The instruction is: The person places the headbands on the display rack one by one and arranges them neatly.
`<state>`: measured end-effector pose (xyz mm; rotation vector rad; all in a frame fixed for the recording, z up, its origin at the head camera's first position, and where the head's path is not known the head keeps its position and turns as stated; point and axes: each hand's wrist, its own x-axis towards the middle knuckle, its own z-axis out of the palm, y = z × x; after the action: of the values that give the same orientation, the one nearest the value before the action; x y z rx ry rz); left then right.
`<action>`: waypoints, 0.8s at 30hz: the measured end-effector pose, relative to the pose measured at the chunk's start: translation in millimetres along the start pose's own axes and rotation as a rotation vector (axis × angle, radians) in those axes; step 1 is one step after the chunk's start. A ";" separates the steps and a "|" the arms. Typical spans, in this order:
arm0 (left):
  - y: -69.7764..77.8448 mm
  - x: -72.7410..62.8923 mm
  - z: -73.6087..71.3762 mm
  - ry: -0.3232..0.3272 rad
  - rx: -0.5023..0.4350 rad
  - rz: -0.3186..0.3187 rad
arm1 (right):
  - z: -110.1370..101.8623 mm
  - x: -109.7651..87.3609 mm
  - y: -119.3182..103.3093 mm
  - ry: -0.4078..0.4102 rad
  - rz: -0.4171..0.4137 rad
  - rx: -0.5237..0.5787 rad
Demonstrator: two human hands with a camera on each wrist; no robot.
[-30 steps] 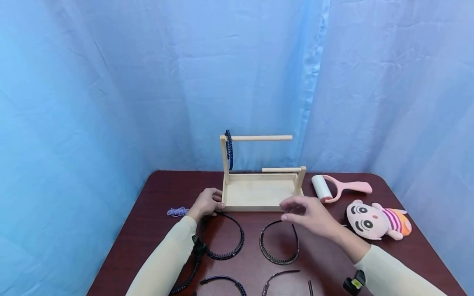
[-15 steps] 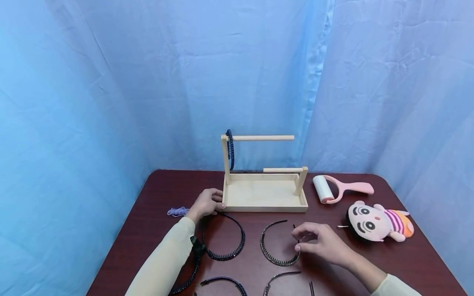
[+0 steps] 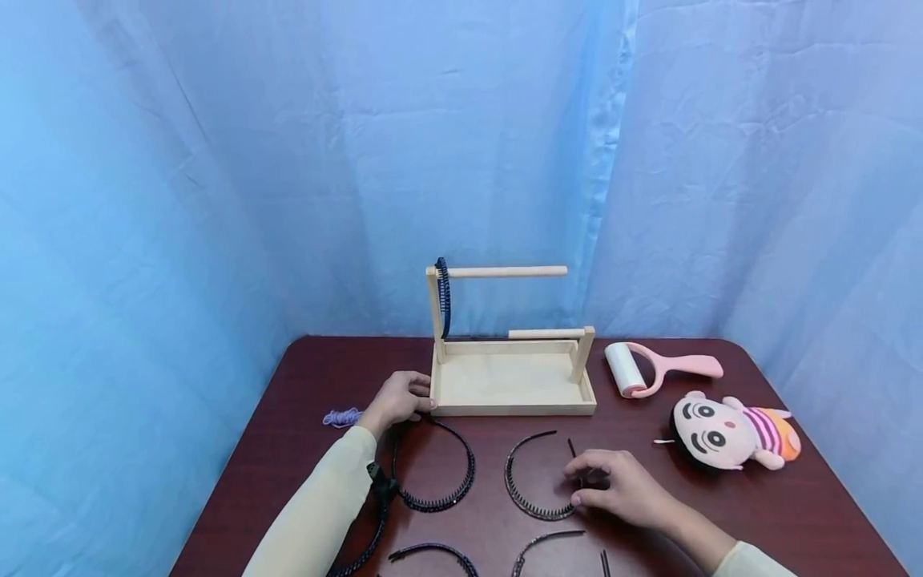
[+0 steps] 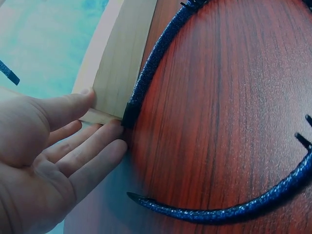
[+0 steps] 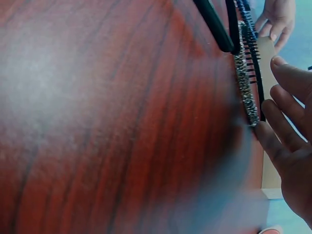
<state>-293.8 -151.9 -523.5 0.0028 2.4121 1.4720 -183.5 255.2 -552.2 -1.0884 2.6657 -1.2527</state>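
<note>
A wooden rack [image 3: 513,409], with a tray base and two rods, stands at the table's back. On its upper rod hangs a dark toothed headband [image 3: 445,300]. My left hand [image 3: 398,398] rests against the tray's left front corner, fingers fairly straight, beside the end of a blue glittery headband [image 4: 163,44] lying on the table. The right hand [image 3: 622,485] is lowered at the right arm of a speckled toothed headband [image 3: 510,481], fingers loosely bent. In the right wrist view its fingertips are close to that headband [image 5: 246,92]; a firm grip is not visible.
More headbands [image 3: 433,546] lie along the front, partly cut off. Purple cord [image 3: 342,417] lies left of my left hand. At right are a pink-handled lint roller [image 3: 626,370] and a plush doll [image 3: 714,433]. Blue curtains [image 3: 461,144] hang behind the table.
My right hand has come down from the tray's front right corner, toward me, to the speckled headband's right side. The left hand has stayed at the tray corner.
</note>
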 end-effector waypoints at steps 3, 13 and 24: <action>-1.3 -0.1 0.0 0.002 -0.004 0.004 | 3.7 0.1 2.3 0.002 -0.010 -0.013; -2.7 0.6 1.4 0.014 -0.010 0.018 | 8.1 0.3 7.2 -0.008 -0.048 -0.027; -2.4 -0.5 3.1 0.014 -0.018 0.006 | 5.7 -1.1 12.4 -0.014 -0.105 -0.130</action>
<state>-292.1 -150.5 -526.7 -0.0045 2.4119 1.5010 -188.4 257.5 -564.8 -1.2631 2.7465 -1.0939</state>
